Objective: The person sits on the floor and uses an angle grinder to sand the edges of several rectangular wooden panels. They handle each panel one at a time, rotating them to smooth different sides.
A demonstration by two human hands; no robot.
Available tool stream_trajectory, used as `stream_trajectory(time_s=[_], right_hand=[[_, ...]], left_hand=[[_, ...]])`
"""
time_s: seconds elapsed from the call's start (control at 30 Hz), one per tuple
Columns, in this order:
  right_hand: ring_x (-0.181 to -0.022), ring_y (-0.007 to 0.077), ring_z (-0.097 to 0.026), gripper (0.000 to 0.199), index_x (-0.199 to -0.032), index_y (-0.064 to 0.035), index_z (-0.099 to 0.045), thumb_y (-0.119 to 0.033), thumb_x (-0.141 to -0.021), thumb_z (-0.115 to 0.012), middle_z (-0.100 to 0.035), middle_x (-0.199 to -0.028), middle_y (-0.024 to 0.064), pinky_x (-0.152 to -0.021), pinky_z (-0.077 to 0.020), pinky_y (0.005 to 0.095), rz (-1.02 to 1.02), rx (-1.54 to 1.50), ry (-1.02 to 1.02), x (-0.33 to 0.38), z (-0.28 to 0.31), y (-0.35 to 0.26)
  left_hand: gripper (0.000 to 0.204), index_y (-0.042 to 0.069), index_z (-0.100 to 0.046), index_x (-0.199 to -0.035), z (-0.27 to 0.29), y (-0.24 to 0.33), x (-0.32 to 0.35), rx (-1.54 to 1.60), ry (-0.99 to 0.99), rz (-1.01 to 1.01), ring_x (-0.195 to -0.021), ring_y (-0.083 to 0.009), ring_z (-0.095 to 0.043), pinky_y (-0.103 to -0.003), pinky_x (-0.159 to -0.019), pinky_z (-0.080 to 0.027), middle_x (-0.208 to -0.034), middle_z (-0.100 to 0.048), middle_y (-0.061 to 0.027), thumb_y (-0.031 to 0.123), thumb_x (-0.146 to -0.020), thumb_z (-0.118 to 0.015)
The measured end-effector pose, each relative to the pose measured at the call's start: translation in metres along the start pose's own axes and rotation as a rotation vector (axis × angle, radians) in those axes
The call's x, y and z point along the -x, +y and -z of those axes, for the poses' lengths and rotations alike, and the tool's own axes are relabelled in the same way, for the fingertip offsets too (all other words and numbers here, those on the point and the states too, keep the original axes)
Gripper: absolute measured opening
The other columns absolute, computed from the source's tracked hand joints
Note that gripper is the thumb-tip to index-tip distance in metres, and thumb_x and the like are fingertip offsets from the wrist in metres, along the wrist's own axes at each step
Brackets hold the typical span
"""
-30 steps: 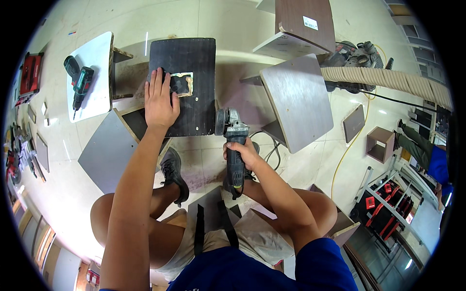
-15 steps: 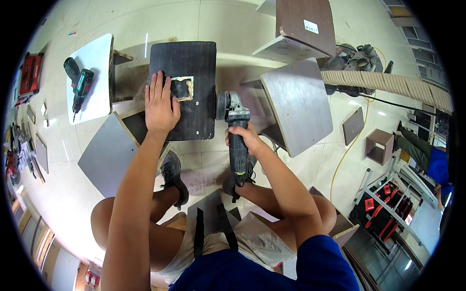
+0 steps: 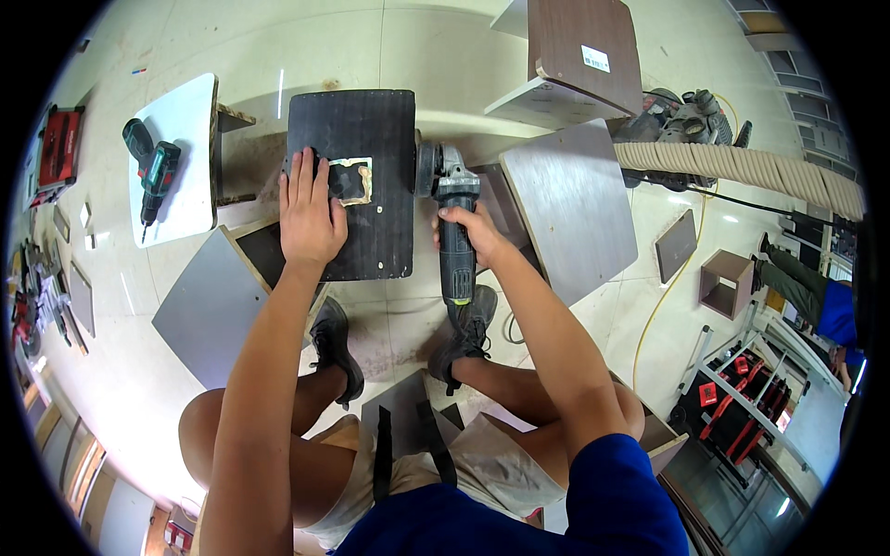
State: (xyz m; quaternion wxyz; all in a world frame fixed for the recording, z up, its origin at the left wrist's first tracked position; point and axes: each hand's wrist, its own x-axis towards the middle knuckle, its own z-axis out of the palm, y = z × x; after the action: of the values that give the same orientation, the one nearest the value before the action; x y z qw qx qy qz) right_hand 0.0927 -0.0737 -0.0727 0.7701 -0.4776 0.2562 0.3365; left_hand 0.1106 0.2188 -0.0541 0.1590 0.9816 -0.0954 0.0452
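Note:
A dark wooden panel (image 3: 366,130) with a rough rectangular cut-out (image 3: 352,181) lies on the floor in front of me. My left hand (image 3: 309,218) rests flat on it, fingers spread, right beside the cut-out. My right hand (image 3: 468,227) grips the body of an angle grinder (image 3: 454,232). The grinder's disc end (image 3: 428,165) sits at the panel's right edge.
A cordless drill (image 3: 148,171) lies on a white board (image 3: 181,120) at the left. Grey boards (image 3: 209,306) and brown panels (image 3: 570,204) lie around. A small open wooden box (image 3: 726,283) and a yellow cable (image 3: 667,296) are at the right. Tools line the left edge. My feet (image 3: 464,329) are below the panel.
My right hand has carried the grinder up and leftward, so the disc now sits against the panel's right edge. My left hand stays pressed on the panel.

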Motion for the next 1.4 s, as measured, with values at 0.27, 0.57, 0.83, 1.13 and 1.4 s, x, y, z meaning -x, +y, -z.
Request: stream_trajectory(time_s=[0.27, 0.57, 0.83, 1.13, 1.4], right_hand=[[-0.07, 0.025, -0.068, 0.021, -0.099, -0.0014, -0.06, -0.015, -0.086, -0.07, -0.067, -0.085, 0.0121, -0.065, -0.0591, 0.041, 0.023, -0.024, -0.012, -0.027, -0.003, -0.034], [-0.074, 0.0239, -0.068, 0.028, -0.104, -0.0018, -0.056, -0.018, -0.086, -0.071, -0.067, -0.087, 0.0116, -0.069, -0.0597, 0.0388, 0.057, 0.101, -0.032, -0.044, 0.003, -0.057], [-0.07, 0.0251, -0.069, 0.024, -0.099, 0.0001, -0.06, -0.016, -0.084, -0.072, -0.069, -0.086, 0.0129, -0.065, -0.059, 0.0396, 0.018, 0.071, 0.0, 0.011, 0.003, 0.005], [-0.068, 0.0224, -0.069, 0.02, -0.093, 0.002, -0.064, -0.011, -0.081, -0.074, -0.068, -0.08, 0.0118, -0.064, -0.056, 0.035, -0.006, 0.032, 0.075, 0.116, -0.017, 0.088], [-0.067, 0.0187, -0.069, 0.027, -0.099, 0.0021, -0.065, -0.012, -0.079, -0.077, -0.068, -0.08, 0.0093, -0.063, -0.0567, 0.0341, -0.038, -0.019, 0.09, 0.165, -0.02, 0.133]], left_hand=[[0.061, 0.001, -0.045, -0.147, 0.0, 0.0, -0.001, -0.006, -0.005, -0.003, -0.152, -0.0355, -0.026, -0.054, -0.123, -0.021, -0.162, -0.032, -0.019, 0.017, -0.089, -0.052], [0.06, 0.0, -0.046, -0.145, 0.0, 0.0, 0.0, -0.003, 0.011, -0.006, -0.15, -0.0366, -0.028, -0.054, -0.122, -0.023, -0.16, -0.033, -0.0202, 0.017, -0.088, -0.053], [0.06, -0.001, -0.047, -0.145, -0.003, -0.002, 0.0, 0.011, 0.04, -0.031, -0.15, -0.0373, -0.03, -0.055, -0.121, -0.024, -0.159, -0.035, -0.0209, 0.017, -0.088, -0.053], [0.061, -0.001, -0.045, -0.146, -0.008, -0.005, -0.001, -0.007, 0.076, -0.081, -0.15, -0.037, -0.029, -0.055, -0.122, -0.023, -0.16, -0.035, -0.0204, 0.018, -0.089, -0.052], [0.058, -0.001, -0.044, -0.147, -0.015, -0.005, -0.002, -0.021, 0.065, -0.128, -0.15, -0.0393, -0.028, -0.055, -0.122, -0.021, -0.161, -0.034, -0.022, 0.016, -0.092, -0.049]])
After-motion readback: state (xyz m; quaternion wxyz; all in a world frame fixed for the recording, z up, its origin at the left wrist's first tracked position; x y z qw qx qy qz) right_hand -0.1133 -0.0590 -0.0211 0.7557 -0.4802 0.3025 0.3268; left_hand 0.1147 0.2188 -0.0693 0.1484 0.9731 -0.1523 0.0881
